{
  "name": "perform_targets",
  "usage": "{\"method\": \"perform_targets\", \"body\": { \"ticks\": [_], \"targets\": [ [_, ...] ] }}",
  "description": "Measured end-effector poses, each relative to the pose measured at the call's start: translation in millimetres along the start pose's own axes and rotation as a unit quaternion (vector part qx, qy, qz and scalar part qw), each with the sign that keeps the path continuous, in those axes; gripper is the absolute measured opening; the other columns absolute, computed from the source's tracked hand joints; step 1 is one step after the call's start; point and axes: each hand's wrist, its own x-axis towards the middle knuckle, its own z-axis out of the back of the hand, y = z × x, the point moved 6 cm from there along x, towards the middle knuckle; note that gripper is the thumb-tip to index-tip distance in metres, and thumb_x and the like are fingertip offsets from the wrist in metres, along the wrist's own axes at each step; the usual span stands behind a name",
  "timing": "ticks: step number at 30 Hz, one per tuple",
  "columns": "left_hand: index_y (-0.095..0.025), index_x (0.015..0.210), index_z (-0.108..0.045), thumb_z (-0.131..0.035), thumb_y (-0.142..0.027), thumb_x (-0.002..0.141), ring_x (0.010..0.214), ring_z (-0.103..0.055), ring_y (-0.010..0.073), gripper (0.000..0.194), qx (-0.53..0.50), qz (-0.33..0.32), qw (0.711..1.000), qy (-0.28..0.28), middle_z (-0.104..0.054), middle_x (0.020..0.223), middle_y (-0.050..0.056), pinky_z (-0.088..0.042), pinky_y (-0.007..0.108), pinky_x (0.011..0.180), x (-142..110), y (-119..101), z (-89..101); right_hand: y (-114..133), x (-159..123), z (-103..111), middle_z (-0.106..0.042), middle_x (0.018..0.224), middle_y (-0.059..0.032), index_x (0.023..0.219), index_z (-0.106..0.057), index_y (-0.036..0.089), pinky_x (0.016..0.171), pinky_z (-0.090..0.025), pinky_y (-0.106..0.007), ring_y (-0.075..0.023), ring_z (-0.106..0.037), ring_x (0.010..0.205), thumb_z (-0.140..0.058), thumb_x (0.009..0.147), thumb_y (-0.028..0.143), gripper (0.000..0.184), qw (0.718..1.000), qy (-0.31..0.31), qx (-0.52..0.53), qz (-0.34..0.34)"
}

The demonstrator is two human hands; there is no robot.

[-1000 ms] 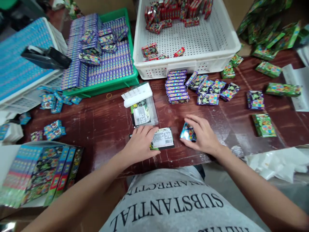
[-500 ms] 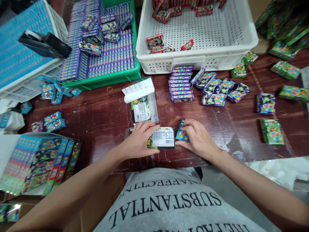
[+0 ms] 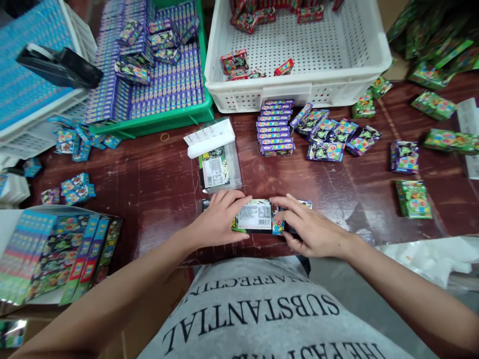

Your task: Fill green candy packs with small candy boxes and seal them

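Observation:
In the head view, a flat black-and-green packet with a white barcode label [image 3: 254, 217] lies near the table's front edge. My left hand [image 3: 223, 218] grips its left end, thumb and fingers on opposite long edges. Against the packet's right end sits a small blue candy box [image 3: 277, 225], pinched by my right hand [image 3: 309, 227], whose fingers cover part of it. Another small box [image 3: 306, 204] peeks out behind the right hand, mostly hidden. Farther back lies a clear bag [image 3: 217, 172] with a similar labelled packet inside and a folded white paper flap on top.
Purple boxes [image 3: 276, 130] stand in a row, with loose purple ones beside them. A white crate [image 3: 258, 94] holds red boxes, a green crate [image 3: 175, 118] purple ones. A black tape dispenser [image 3: 60, 65] rests at upper left. Green boxes [image 3: 413, 199] lie right; multicoloured packs [image 3: 56, 254] left.
My right hand has moved the blue box left, bringing it against the packet's right end. The other small box now shows behind that hand. My left hand keeps its grip.

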Motion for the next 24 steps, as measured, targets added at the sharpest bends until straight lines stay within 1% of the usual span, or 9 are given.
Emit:
{"method": "perform_targets", "body": {
  "ticks": [3,4,6,8,10,12,15,21,24],
  "targets": [
    [-0.019,0.151,-0.041,-0.081,-0.047,0.076,0.13,-0.044,0.0348,0.09,0.005,0.005,1.0,0.004,-0.048,0.143,0.016,-0.036,0.051,0.111,-1.1,-1.3,-1.1,-11.9,-18.9,19.4,-0.025,0.167,-0.0199,0.147,-0.043,0.018,0.124,-0.017,-0.069,-0.0384,-0.027,0.154,-0.065,0.09,0.041,0.065,0.997,-0.041,-0.047,-0.036],
    [-0.02,0.151,-0.041,-0.08,-0.047,0.077,0.13,-0.044,0.0348,0.089,0.006,0.007,1.0,0.004,-0.049,0.143,0.015,-0.036,0.051,0.111,-1.4,-2.0,-1.1,-17.9,-28.2,25.1,-0.024,0.168,-0.0188,0.152,-0.038,0.021,0.123,-0.011,-0.073,-0.0413,-0.025,0.154,-0.069,0.087,0.048,0.076,0.995,-0.05,-0.067,-0.057],
    [-0.021,0.151,-0.041,-0.079,-0.048,0.078,0.13,-0.044,0.0349,0.087,0.005,0.012,1.0,0.002,-0.049,0.143,0.015,-0.035,0.052,0.111,-0.5,-4.6,-1.3,-29.6,-45.5,30.0,-0.036,0.163,-0.0173,0.155,-0.034,0.025,0.121,-0.006,-0.077,-0.0426,-0.031,0.151,-0.073,0.083,0.058,0.089,0.991,-0.05,-0.086,-0.089],
    [-0.021,0.151,-0.041,-0.079,-0.048,0.078,0.13,-0.044,0.0349,0.087,0.003,0.015,1.0,0.0,-0.049,0.143,0.015,-0.035,0.052,0.112,3.0,-8.2,-2.4,-37.3,-54.4,26.9,-0.051,0.151,-0.0157,0.153,-0.037,0.026,0.122,-0.008,-0.075,-0.0385,-0.044,0.143,-0.073,0.083,0.058,0.085,0.992,-0.04,-0.072,-0.093],
    [-0.021,0.151,-0.041,-0.079,-0.048,0.077,0.13,-0.044,0.0349,0.087,0.0,0.013,1.0,0.002,-0.048,0.142,0.014,-0.035,0.052,0.113,8.3,-13.0,-4.4,-40.5,-52.3,21.3,-0.057,0.144,-0.0138,0.15,-0.041,0.027,0.123,-0.009,-0.073,-0.0341,-0.051,0.138,-0.072,0.087,0.054,0.076,0.995,-0.04,-0.045,-0.077],
    [-0.021,0.15,-0.042,-0.08,-0.048,0.077,0.13,-0.043,0.0345,0.087,-0.006,0.005,1.0,0.004,-0.048,0.143,0.014,-0.035,0.052,0.114,13.5,-17.6,-6.5,-41.1,-43.4,17.1,-0.057,0.145,-0.0132,0.151,-0.04,0.028,0.123,-0.009,-0.073,-0.0322,-0.052,0.138,-0.071,0.088,0.048,0.072,0.997,-0.048,-0.02,-0.056],
    [-0.019,0.15,-0.042,-0.081,-0.048,0.076,0.13,-0.043,0.034,0.088,-0.016,0.004,1.0,0.001,-0.048,0.142,0.015,-0.035,0.051,0.115,16.6,-21.8,-7.6,-39.4,-32.1,14.6,-0.056,0.148,-0.0133,0.154,-0.038,0.028,0.123,-0.009,-0.072,-0.0315,-0.052,0.138,-0.072,0.088,0.042,0.076,0.998,-0.053,0.003,-0.035],
    [-0.02,0.149,-0.043,-0.08,-0.035,0.075,0.126,-0.046,0.0339,0.084,-0.006,0.037,0.999,-0.027,-0.051,0.138,0.014,-0.041,0.051,0.11,14.9,-25.9,-6.6,-32.6,-33.1,13.5,-0.057,0.146,-0.015,0.149,-0.044,0.021,0.125,-0.008,-0.067,-0.029,-0.05,0.139,-0.072,0.088,0.041,0.071,0.997,-0.07,0.011,-0.04],
    [-0.022,0.149,-0.042,-0.079,-0.033,0.076,0.126,-0.047,0.034,0.083,0.002,0.024,0.999,-0.022,-0.051,0.138,0.013,-0.042,0.052,0.11,21.2,-24.6,-7.5,-33.9,-28.4,10.8,-0.048,0.155,-0.0199,0.156,-0.032,0.014,0.127,-0.012,-0.06,-0.0255,-0.041,0.148,-0.067,0.094,0.044,0.078,0.998,-0.057,0.024,-0.032]
  ]
}}
